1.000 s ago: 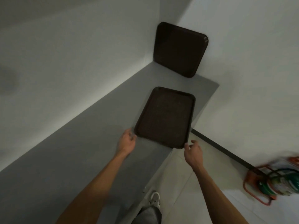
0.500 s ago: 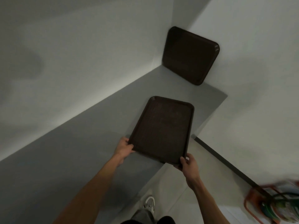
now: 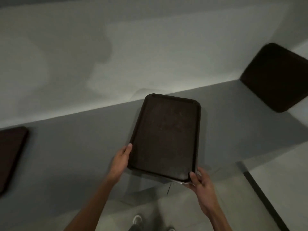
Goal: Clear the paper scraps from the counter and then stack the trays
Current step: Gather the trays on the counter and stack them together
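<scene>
Over counter [image 3: 75,147], tray [image 3: 166,135] held two-handed, apparently aloft

Dark brown tray [image 3: 166,135] over counter [image 3: 75,147] edge, leaning tray [image 3: 276,77] far right, flat tray [image 3: 10,155] far left

Dim light; white wall [image 3: 150,47], pale floor [image 3: 183,205], dark baseboard [image 3: 260,197].

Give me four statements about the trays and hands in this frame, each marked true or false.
1. The left hand and the right hand both hold the middle tray. True.
2. The tray on the right lies flat on the counter. False: it leans against the wall.
3. The tray at the left lies flat on the counter. True.
4. Paper scraps lie in the middle tray. False: no scraps show in it.
</scene>
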{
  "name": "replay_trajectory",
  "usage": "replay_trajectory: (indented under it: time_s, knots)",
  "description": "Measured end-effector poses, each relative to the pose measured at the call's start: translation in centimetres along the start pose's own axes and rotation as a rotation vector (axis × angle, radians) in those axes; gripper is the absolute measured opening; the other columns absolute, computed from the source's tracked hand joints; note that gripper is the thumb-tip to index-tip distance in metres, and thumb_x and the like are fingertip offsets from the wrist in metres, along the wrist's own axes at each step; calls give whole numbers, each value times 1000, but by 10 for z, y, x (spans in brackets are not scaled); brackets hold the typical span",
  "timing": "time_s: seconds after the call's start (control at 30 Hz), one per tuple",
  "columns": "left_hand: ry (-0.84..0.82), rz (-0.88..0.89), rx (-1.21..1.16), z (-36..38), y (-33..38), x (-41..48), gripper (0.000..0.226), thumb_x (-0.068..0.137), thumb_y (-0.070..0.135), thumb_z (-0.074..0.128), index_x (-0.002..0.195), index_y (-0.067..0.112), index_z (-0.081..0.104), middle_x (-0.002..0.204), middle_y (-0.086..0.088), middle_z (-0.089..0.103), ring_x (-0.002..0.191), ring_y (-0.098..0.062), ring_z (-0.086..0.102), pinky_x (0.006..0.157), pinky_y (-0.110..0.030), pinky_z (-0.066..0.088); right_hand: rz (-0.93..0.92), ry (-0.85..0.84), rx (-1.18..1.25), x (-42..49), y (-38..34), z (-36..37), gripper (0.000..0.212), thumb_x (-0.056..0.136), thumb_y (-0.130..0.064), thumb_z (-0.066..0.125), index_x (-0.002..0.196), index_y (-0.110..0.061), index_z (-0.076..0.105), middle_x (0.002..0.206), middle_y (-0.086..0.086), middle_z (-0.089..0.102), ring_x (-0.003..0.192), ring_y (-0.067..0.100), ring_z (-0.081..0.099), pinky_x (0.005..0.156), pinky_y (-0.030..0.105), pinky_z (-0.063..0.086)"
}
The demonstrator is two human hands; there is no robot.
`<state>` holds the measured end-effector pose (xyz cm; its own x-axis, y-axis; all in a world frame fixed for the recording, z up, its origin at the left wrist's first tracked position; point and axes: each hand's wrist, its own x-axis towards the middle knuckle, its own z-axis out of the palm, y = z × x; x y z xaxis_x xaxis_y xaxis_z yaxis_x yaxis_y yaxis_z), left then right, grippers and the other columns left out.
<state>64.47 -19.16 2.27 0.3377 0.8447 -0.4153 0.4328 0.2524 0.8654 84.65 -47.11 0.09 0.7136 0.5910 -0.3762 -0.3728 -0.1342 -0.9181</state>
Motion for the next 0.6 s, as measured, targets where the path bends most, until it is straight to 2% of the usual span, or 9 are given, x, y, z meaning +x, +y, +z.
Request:
replay_trajectory:
  time_s: [0.03,0.1,0.2,0.27,0.37,0.4,0.5,0.53,0.6]
  knots:
    - [42,36,26,-19,-7,-4,62,93,72,51,117,19,73,110,8,76,107,-11,70,100,-37,52,-6,-47,-14,-6,0,13,31,100,-11,62,131,-9,60,116,16,77,108,35,74,82,42,64]
    - [157,130,79,-56,-14,-20,50,104,57,43,102,15,71,96,7,74,95,-13,68,88,-35,52,-2,-140,-50,-18,1,47,29,103,-6,59,132,-10,60,117,15,76,107,31,75,80,38,64]
    - [358,190,157,-113,-32,-40,40,109,39,39,82,20,60,78,3,64,81,-21,62,73,-35,45,4,-241,-89,-32,10,101,27,103,-2,58,127,-12,60,111,13,79,97,22,77,72,32,63]
    - [460,192,188,-158,-52,-46,39,109,37,39,87,16,63,82,-3,67,83,-22,63,75,-37,46,7,-293,-127,-41,20,142,29,102,-8,61,130,-15,58,110,10,79,97,21,77,74,34,64]
    - [545,190,192,-228,-83,-50,41,110,35,40,84,13,62,82,-4,69,79,-23,64,72,-38,46,-2,-351,-179,-57,34,210,45,93,-36,75,131,-18,60,114,4,79,106,23,75,78,37,61]
    - [569,188,198,-253,-91,-51,42,109,35,40,78,15,58,76,-2,67,75,-24,64,68,-38,45,-6,-360,-204,-62,40,235,45,92,-38,76,130,-18,62,115,2,79,108,24,75,78,39,61]
    - [607,170,222,-333,-116,-47,45,109,37,39,72,16,54,69,-2,64,70,-28,63,64,-40,42,-12,-369,-228,-75,67,314,30,98,-27,69,127,-20,64,112,2,79,108,25,75,83,43,62]
    - [611,162,230,-359,-123,-45,45,109,37,39,75,14,57,72,-4,66,72,-29,64,66,-42,45,-21,-352,-230,-79,75,340,35,95,-38,71,125,-21,64,111,1,80,108,24,75,85,42,62]
    - [608,146,243,-409,-137,-42,44,109,38,39,82,12,60,76,-6,68,78,-30,65,73,-44,49,-79,-326,-268,-84,90,389,71,75,-75,75,121,-23,66,108,-2,80,103,14,76,88,32,61]
